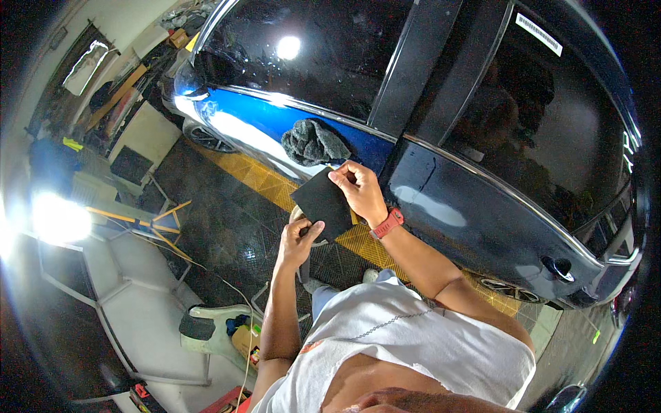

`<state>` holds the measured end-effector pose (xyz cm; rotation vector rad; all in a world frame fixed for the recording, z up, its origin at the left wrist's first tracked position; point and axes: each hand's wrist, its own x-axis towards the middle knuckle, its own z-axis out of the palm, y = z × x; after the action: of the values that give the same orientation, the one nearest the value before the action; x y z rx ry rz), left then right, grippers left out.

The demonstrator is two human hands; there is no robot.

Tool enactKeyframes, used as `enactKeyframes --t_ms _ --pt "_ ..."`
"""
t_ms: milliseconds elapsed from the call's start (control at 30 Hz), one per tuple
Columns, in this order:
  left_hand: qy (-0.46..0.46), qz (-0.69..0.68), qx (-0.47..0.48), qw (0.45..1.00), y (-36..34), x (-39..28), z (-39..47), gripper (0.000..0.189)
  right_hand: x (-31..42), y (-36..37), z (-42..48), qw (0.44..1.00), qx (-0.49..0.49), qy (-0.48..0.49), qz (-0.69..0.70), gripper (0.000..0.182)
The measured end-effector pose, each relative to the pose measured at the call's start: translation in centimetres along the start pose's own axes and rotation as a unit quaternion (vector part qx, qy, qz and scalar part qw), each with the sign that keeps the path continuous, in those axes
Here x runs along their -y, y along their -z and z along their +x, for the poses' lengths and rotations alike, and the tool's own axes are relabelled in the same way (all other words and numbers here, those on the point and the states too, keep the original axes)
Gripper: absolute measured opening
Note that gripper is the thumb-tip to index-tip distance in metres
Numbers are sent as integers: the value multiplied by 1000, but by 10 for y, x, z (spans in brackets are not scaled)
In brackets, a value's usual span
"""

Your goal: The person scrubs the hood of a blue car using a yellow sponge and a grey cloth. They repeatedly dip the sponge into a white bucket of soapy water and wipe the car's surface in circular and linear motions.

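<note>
A thin, square black sheet (324,204) is stretched between my two hands, in front of the car's side. My left hand (299,238) pinches its lower left edge between thumb and fingers. Its upper right corner is gripped by my right hand (357,187), above a red wristwatch (387,223). Whether the sheet is cloth or paper, I cannot tell. Just beyond it, a crumpled dark grey towel (314,143) rests against the blue car door (369,146), below the window trim.
The dark rear door (465,191) stands to the right. A glaring work lamp (62,219) is at left, near a yellow stand (165,224) and a trailing cable (235,289). Black and yellow grid tiles (253,173) cover the floor. A pale green stool-like object (227,330) stands at lower left.
</note>
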<state>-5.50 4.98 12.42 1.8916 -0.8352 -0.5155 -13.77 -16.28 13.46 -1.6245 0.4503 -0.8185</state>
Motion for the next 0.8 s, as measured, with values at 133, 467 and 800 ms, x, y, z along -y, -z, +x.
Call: enactKeyframes --t_ms 133,467,800 --pt "-16 -49 35 998 -7 16 -4 34 3 1 5 999 -20 -25 9 22" --pt "103 -177 -98 974 14 18 8 56 49 -1 -7 987 99 55 -116 41" --pt "73 -232 68 968 72 -15 13 69 43 -3 -11 966 198 64 -152 38"
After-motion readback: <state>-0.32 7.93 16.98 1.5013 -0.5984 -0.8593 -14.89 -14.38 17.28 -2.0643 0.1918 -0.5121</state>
